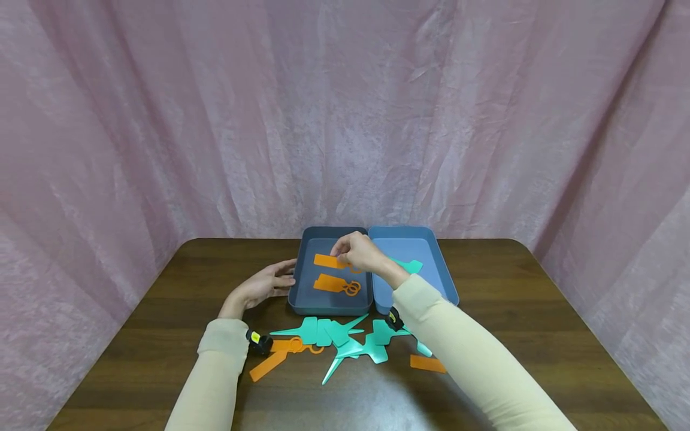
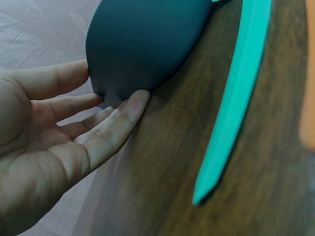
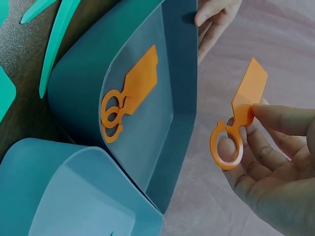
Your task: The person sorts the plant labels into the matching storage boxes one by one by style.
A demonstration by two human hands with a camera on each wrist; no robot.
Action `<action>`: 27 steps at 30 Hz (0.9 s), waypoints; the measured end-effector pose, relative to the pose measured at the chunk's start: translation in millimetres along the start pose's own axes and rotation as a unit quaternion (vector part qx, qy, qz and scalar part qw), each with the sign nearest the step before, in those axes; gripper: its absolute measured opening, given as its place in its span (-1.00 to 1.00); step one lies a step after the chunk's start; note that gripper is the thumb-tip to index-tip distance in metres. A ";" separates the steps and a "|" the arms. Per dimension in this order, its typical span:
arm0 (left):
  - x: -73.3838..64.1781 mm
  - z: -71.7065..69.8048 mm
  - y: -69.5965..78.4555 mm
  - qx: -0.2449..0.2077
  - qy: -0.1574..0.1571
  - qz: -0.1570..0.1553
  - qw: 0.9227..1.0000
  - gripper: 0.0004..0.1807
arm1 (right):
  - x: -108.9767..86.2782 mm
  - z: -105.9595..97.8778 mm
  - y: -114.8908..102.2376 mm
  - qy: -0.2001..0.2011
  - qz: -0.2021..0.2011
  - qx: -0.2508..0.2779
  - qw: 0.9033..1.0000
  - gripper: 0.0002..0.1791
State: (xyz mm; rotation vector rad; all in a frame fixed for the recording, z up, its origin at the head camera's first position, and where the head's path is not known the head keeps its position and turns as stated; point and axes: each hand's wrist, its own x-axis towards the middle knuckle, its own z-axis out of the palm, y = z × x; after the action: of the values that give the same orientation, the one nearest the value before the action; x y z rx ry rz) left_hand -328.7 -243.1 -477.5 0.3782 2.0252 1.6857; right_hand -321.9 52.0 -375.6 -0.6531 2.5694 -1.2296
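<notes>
My right hand [image 1: 360, 251] pinches an orange ring-ended plant tag [image 3: 250, 91] between thumb and fingers, above the dark blue-grey tray [image 1: 302, 269]. The tag's flat blade points away from the hand in the right wrist view, and its open ring hangs by the fingers. In that tray, a small overlapping stack of orange tags [image 1: 330, 283] lies on the floor. My left hand [image 2: 59, 132] touches the tray's left outer wall with extended fingers. Beside it stands a lighter blue tray [image 1: 400, 238], with green plant label [image 1: 412, 266] partly hidden by my right arm.
In front of the trays lie several loose green pointed plant labels [image 1: 338, 335] in an overlapping pile. More orange tags [image 1: 268, 365] lie near my left wrist, and another orange tag [image 1: 427, 364] is partly under my right forearm. A pink curtain [image 1: 345, 120] hangs behind the wooden table [image 1: 512, 335].
</notes>
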 end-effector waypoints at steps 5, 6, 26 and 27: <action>1.8 1.4 0.4 0.002 -0.004 0.003 1.000 -0.27 | 2.2 0.5 6.8 -0.008 0.019 -0.002 1.000 -0.77; 2.3 1.4 0.3 0.002 -0.005 0.004 1.000 -0.27 | 2.2 0.4 8.4 -0.011 0.024 -0.004 1.000 -0.75; -4.4 -5.6 4.2 -0.002 -0.009 0.003 1.000 -0.26 | -28.5 -3.6 10.7 -0.024 -0.025 0.043 0.998 -0.79; -4.7 -5.7 4.3 -0.002 -0.010 0.002 1.000 -0.26 | -30.5 -4.0 10.2 -0.025 -0.026 0.047 0.998 -0.79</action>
State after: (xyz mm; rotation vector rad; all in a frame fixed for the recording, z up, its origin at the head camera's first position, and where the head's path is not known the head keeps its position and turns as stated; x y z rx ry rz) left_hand -328.0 -249.3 -471.7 0.3968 2.0082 1.6814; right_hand -299.6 75.1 -380.8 -0.7263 2.4524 -1.3235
